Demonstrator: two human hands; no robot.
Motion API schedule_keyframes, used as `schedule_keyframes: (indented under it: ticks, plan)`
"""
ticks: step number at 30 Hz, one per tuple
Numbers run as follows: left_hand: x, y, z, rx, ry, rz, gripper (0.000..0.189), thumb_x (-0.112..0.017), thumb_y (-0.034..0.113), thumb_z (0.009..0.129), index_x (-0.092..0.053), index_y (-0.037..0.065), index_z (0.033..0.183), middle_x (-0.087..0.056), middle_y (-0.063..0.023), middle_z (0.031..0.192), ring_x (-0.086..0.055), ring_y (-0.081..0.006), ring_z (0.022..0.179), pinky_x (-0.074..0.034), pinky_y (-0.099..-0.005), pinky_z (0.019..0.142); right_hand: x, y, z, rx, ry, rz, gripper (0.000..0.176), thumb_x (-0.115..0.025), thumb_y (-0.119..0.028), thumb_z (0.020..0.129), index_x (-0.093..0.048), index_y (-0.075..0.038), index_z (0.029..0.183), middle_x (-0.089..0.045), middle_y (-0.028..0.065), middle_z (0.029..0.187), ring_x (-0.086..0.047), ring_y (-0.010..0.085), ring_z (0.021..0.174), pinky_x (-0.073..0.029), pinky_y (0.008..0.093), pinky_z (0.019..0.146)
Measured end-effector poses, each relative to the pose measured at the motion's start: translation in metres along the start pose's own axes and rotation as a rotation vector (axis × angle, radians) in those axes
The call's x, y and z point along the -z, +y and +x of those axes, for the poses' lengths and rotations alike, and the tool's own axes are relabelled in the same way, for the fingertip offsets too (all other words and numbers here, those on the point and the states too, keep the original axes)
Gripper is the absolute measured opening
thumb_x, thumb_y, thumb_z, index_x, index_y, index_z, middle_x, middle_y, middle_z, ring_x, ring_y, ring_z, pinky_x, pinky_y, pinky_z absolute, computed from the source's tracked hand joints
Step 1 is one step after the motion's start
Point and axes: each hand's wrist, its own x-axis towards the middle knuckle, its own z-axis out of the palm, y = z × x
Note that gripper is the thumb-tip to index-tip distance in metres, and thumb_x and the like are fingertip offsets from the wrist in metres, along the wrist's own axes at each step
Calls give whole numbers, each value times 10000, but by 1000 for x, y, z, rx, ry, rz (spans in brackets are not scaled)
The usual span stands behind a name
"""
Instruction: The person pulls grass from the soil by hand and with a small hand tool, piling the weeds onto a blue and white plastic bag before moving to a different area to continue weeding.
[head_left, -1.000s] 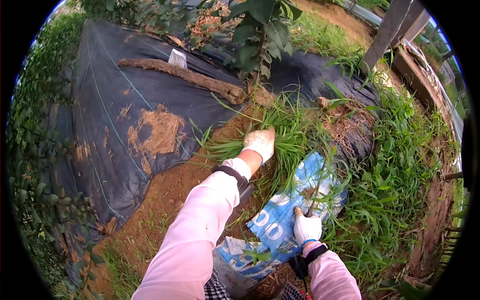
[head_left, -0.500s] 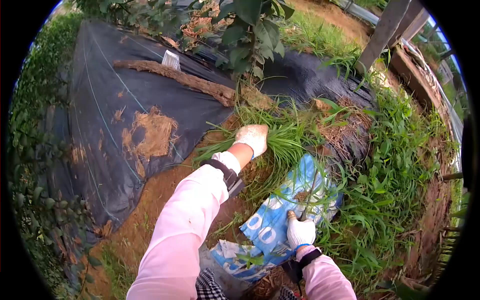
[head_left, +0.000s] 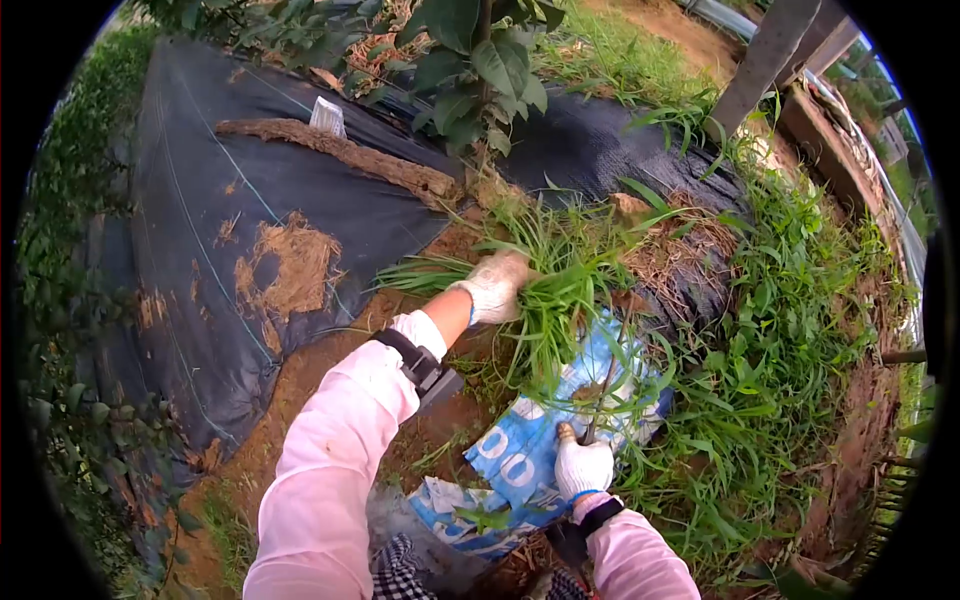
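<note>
My left hand (head_left: 497, 286), in a dirty white glove, is closed around a bunch of long green grass (head_left: 562, 300). Its blades stick out on both sides of the fist, over bare soil. To the lower right, my right hand (head_left: 582, 468), also gloved, grips a thin, dark, sickle-like tool (head_left: 603, 395) that points up and away from me. The tool's far end is partly hidden among grass blades. Under the right hand and the tool lies a blue and white printed plastic sack (head_left: 515, 445), with a little soil and loose grass on it.
Black ground sheeting (head_left: 185, 240) covers the left side, with a rough branch (head_left: 345, 152) and a small white object (head_left: 327, 117) on it. A leafy young tree (head_left: 485, 70) stands ahead. Thick weeds (head_left: 770, 350) grow at right, near a post (head_left: 757, 70).
My left hand has turned and shifted slightly left and down with the grass, whose blades now fan out toward the sack. My right hand keeps its grip on the tool, slightly further left in view.
</note>
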Motion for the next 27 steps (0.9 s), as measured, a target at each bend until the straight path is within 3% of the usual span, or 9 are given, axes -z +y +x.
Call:
schedule_keyframes:
  ticks: [5, 12, 19, 20, 21, 22, 23, 24, 27]
  plan:
    - [-65, 74, 22, 15, 315, -125, 456, -763, 199, 554, -667, 142, 996, -604, -100, 982, -531, -303, 1093, -430, -476, 925, -3, -3, 1, -3, 17, 2, 480, -729, -469, 784, -697, 8, 818, -688, 192, 734, -681, 338, 707, -519, 422, 677]
    - [-49, 77, 14, 346, 200, -520, 369, -707, 282, 772, -637, 111, 1092, -660, -160, 1063, -621, -373, 998, -488, -441, 869, 7, -22, -8, -9, -30, 6, 474, -728, -475, 801, -679, -4, 795, -691, 150, 733, -672, 299, 703, -506, 394, 666]
    - [21, -14, -230, 435, 271, -1016, 294, -495, 115, 989, -566, 41, 1265, -638, -127, 1179, -599, -216, 1063, -472, -365, 971, 10, -16, -10, 34, -62, -106, 594, -666, -552, 828, -680, 42, 839, -697, 175, 767, -670, 323, 723, -505, 410, 679]
    - [20, -33, -293, 473, 418, -1376, 328, -582, 158, 949, -576, 50, 1258, -647, -134, 1161, -601, -223, 1064, -479, -386, 955, 11, -17, -12, 50, -74, -77, 593, -665, -551, 827, -680, 42, 836, -695, 175, 761, -669, 326, 720, -504, 413, 674]
    - [3, -61, -351, 728, 293, -620, 428, -694, 217, 855, -595, 28, 1226, -649, -164, 1167, -623, -258, 1038, -505, -388, 907, 12, -18, -12, 67, -86, -44, 592, -665, -551, 827, -681, 41, 833, -694, 174, 754, -667, 330, 717, -503, 416, 670]
    - [-12, -83, -404, 983, -196, -117, 490, -719, 199, 780, -605, 22, 1222, -637, -185, 1199, -635, -297, 1060, -511, -383, 904, 14, -14, -12, 83, -100, -14, 591, -665, -550, 827, -681, 41, 830, -693, 173, 748, -666, 334, 714, -501, 418, 665]
    - [34, -26, -407, 1090, -901, 363, 497, -680, 135, 749, -606, 33, 1229, -625, -200, 1218, -627, -318, 1103, -512, -372, 908, 3, -1, -1, 106, -46, -26, 586, -662, -528, 836, -679, 57, 820, -687, 184, 735, -661, 334, 701, -494, 413, 655]
    - [36, -13, -443, 1177, -883, 439, 510, -665, 118, 745, -609, 90, 1251, -632, -188, 1212, -606, -310, 1149, -501, -382, 931, 5, -1, 2, 139, -58, -34, 590, -658, -524, 839, -675, 65, 818, -684, 194, 735, -662, 337, 706, -493, 415, 659]
    - [54, 55, -529, 1433, -185, 301, 564, -722, 178, 737, -573, 125, 1278, -641, -174, 1178, -613, -338, 1093, -483, -417, 940, 9, 3, -3, 187, -105, -12, 651, -631, -539, 849, -664, 111, 830, -671, 260, 759, -663, 370, 741, -490, 431, 686]
